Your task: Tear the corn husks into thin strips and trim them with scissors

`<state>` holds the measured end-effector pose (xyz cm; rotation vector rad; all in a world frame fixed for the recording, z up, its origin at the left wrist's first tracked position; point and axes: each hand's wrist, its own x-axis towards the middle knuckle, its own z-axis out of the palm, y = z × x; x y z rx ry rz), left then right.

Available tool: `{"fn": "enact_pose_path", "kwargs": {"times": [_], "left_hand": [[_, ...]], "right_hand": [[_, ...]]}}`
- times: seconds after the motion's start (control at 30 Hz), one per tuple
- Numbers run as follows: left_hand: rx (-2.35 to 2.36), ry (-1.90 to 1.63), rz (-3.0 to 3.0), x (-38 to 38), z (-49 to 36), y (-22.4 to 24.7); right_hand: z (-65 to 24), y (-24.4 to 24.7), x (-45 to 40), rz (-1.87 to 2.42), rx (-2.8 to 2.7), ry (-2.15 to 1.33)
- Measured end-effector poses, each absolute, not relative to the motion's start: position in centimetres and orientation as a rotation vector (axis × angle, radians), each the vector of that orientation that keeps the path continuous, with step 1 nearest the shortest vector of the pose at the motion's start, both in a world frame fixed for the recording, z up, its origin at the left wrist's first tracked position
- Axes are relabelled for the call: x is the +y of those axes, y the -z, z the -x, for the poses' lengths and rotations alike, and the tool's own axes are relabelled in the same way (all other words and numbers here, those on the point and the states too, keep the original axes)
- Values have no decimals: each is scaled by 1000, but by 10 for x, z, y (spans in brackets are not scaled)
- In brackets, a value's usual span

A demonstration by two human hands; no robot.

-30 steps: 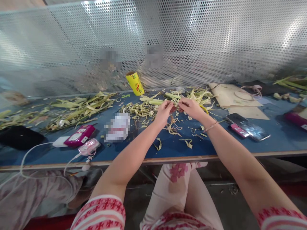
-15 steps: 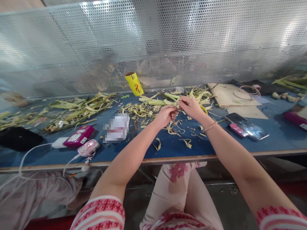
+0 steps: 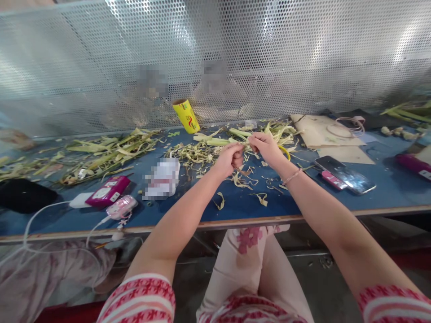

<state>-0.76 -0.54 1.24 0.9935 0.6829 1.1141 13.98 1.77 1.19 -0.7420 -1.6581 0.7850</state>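
My left hand [image 3: 230, 160] is closed, its fingers curled in over the blue table. Close by on its right, my right hand [image 3: 265, 146] pinches with thumb and forefinger. A thin, pale green plant strip [image 3: 245, 146] shows between the two sets of fingertips; most of it is hidden by the fingers. Just behind the hands lie pale green stalks [image 3: 215, 141] and leaves [image 3: 279, 129]. To the left of my left hand spreads a heap of shredded plant bits [image 3: 193, 154]. Curled peelings [image 3: 243, 180] are scattered below the hands.
A yellow tube [image 3: 186, 117] stands tilted near the perforated metal panel [image 3: 242, 54]. Left are long stalks [image 3: 114, 152], a purple box [image 3: 108, 191] and a corded pink device [image 3: 121, 207]. Right are brown cardboard [image 3: 319, 130] and a phone [image 3: 346, 172]. The table's front edge [image 3: 252, 223] crosses above my lap.
My hands, touching half a second ago, have drawn slightly apart, the left one shifting left. The view has tilted a little; the things on the table look unmoved.
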Motion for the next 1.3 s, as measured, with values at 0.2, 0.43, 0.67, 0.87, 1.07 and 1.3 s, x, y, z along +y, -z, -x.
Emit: {"fn": "enact_pose_path", "kwargs": {"times": [0.2,0.43,0.67,0.87,1.07,1.3], "left_hand": [[749,-1125,-987,-6,2,-13],[748,-1086,-1035,-9,3,-16],[753,-1097,-1085,-8,2,-13],[790,-1143,-1133,-8,0,-9],[783,-1210,-1250,-7,1,-4],[771,-1204,-1293,-4,4,-1]], "right_hand": [[-134,-14,15,745,-1441,-1019],[-132,-17,13,774,-1363,-1100],[-130,-16,13,832,-1334,-1102],[-126,-14,13,816,-1250,-1138],[-123,-11,16,846,-1252,-1109],[-126,-9,18,855,-1302,-1082]]}}
